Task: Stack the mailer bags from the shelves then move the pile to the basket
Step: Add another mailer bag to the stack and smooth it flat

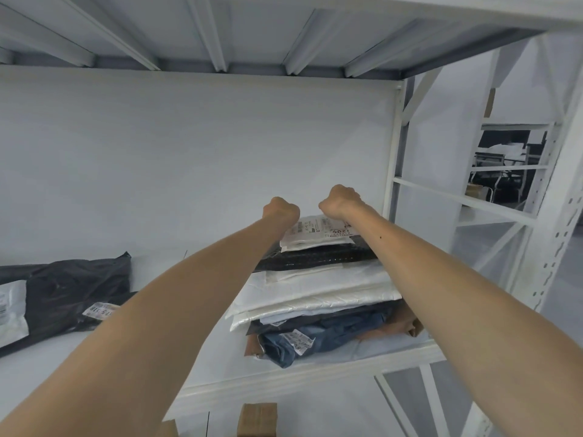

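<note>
Head view shows me looking up into a white metal shelf bay [315,372], both of my bare arms stretched out to a stack of mailer bags [318,288] at its right end. The stack runs from a brown paper packet at the bottom, through a dark blue bag and several white padded ones, to a black mailer and a small white labelled mailer [315,236] on top. My left hand [281,210] and right hand [339,200] are curled over the far edge of that top mailer, one at each far corner. The fingers point away from me, so I cannot tell what they have hold of.

The stack's long axis runs left to right across the shelf, and it lies beneath and nearer me than my knuckles. Neither hand is clearly the closer. I judge the coming move to be a pull toward me.

A loose black plastic mailer [67,294] lies well apart on the left. No basket is in sight.
</note>
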